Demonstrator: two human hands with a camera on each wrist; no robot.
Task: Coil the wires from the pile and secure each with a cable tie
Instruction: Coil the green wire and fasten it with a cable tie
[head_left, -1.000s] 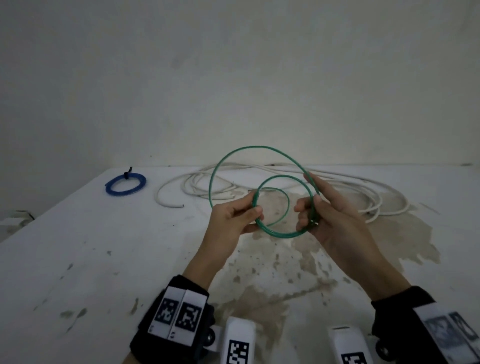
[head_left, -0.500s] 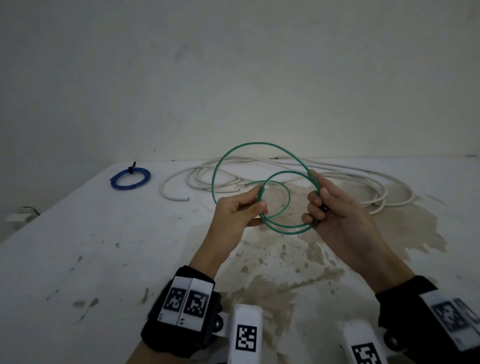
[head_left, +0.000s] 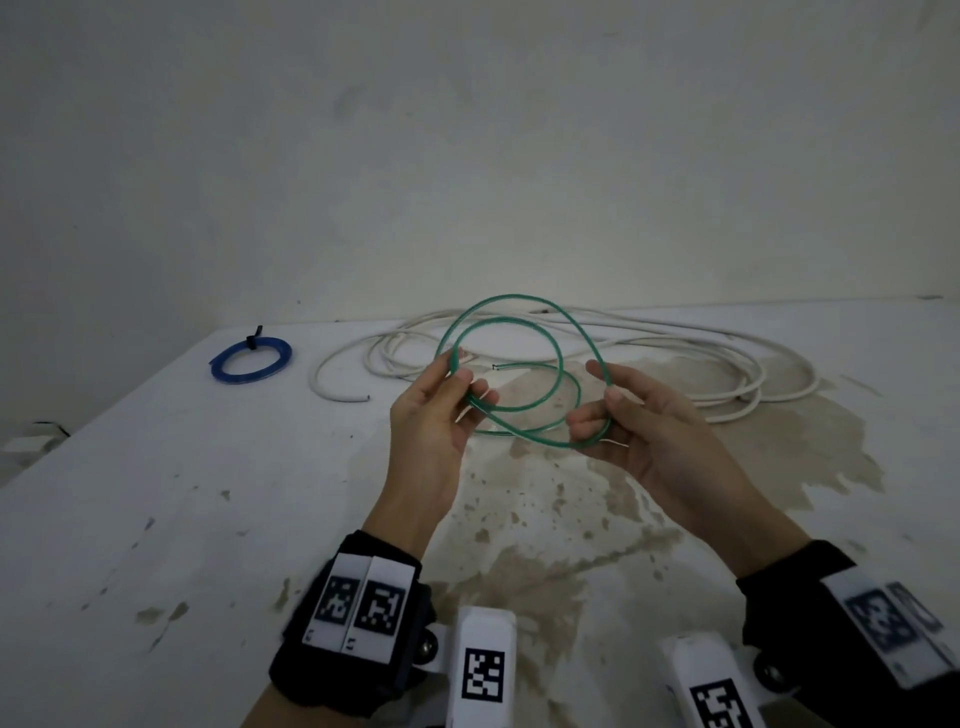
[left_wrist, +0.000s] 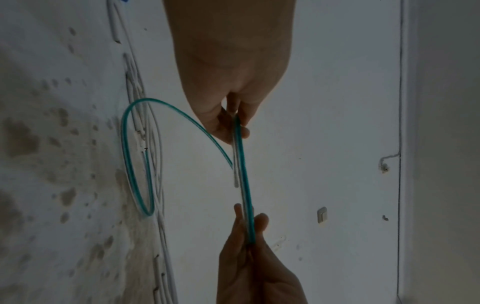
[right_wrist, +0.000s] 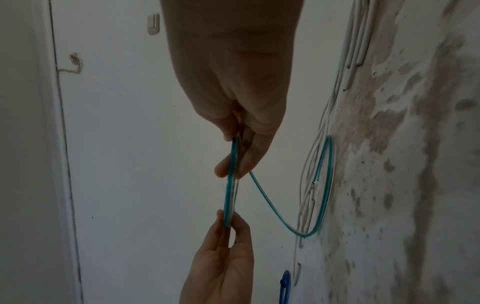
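A green wire (head_left: 519, 317) hangs in loose loops above the table, held between both hands. My left hand (head_left: 447, 387) pinches the loops on their left side between thumb and fingers. My right hand (head_left: 605, 415) grips the right and lower side of the loops, fingers curled round the wire. One free end of the green wire (head_left: 496, 367) points into the middle of the loops. In the left wrist view the green wire (left_wrist: 242, 164) runs straight from the left hand (left_wrist: 235, 125) to the right hand (left_wrist: 250, 228). The right wrist view shows the same stretch of green wire (right_wrist: 230, 191).
A pile of white cable (head_left: 675, 353) lies in wide loops at the back of the stained white table (head_left: 156, 493). A blue coil (head_left: 252, 357) bound with a black tie lies at the back left. A pale wall stands close behind.
The loops have been widened and turned flatter. My left hand has shifted up along the left side and my right hand has slid to the lower right of the coil.
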